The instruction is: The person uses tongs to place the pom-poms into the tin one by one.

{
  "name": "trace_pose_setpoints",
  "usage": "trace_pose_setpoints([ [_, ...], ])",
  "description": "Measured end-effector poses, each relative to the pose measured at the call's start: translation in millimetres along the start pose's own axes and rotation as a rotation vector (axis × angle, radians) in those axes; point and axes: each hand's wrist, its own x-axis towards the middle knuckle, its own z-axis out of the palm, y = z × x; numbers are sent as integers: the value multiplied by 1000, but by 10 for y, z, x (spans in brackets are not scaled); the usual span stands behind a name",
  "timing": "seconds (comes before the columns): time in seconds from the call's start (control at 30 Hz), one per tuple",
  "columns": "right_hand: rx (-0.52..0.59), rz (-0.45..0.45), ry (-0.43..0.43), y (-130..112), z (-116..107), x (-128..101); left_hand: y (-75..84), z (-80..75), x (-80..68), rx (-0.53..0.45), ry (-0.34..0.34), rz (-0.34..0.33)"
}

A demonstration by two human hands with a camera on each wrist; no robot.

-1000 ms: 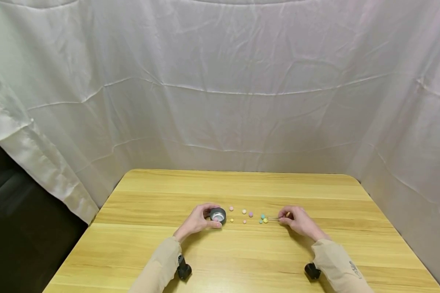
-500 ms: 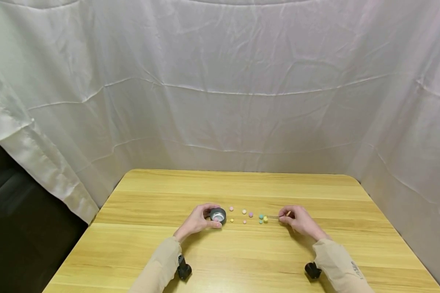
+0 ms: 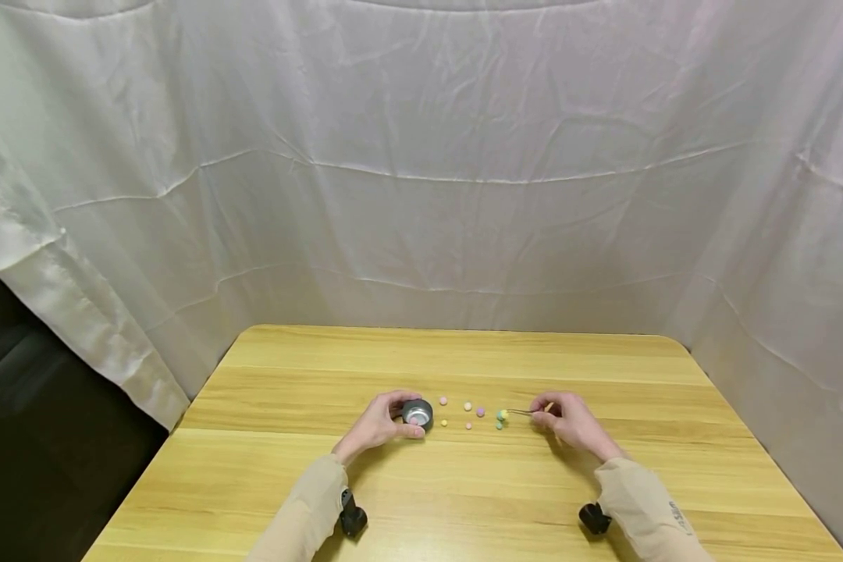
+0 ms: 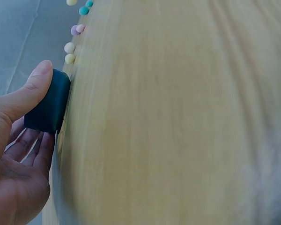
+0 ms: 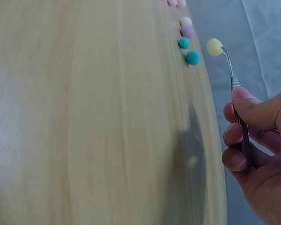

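Since 0.5 s ago the yellow ball (image 5: 215, 47) has left the table (image 3: 464, 484) and now sits off the wood in the tips of the tweezers (image 5: 234, 89), w/ the right hand (image 3: 569, 420) a touch further left. The left hand (image 3: 379, 421) and cup (image 3: 417, 411) haven't moved.

Count: 1 cup, 1 pair of tweezers, 1 ball lifted, approx. 6 balls (image 3: 468, 407) lying between the hands (2 teal (image 5: 192, 57), rest pink, cream, purple, yellow).

Balls look small, round, fuzzy; tweezers thin metal; cup dark, short, cylindrical; table light wood grain.

Right hand pinches the tweezers; left hand's thumb and fingers curl round the cup.
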Motion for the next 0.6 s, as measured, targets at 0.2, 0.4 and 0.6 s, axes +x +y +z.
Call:
trace_pose_setpoints([
  [0.2, 1, -1, 15, -55, 31, 13, 30, 7, -13, -33, 2, 3],
  [0.4, -14, 20, 22, -119, 82, 62, 23, 1, -5, -26, 1, 0],
  [0.6, 5, 20, 27, -218, 152, 95, 3, 6, 1, 1, 3, -12],
])
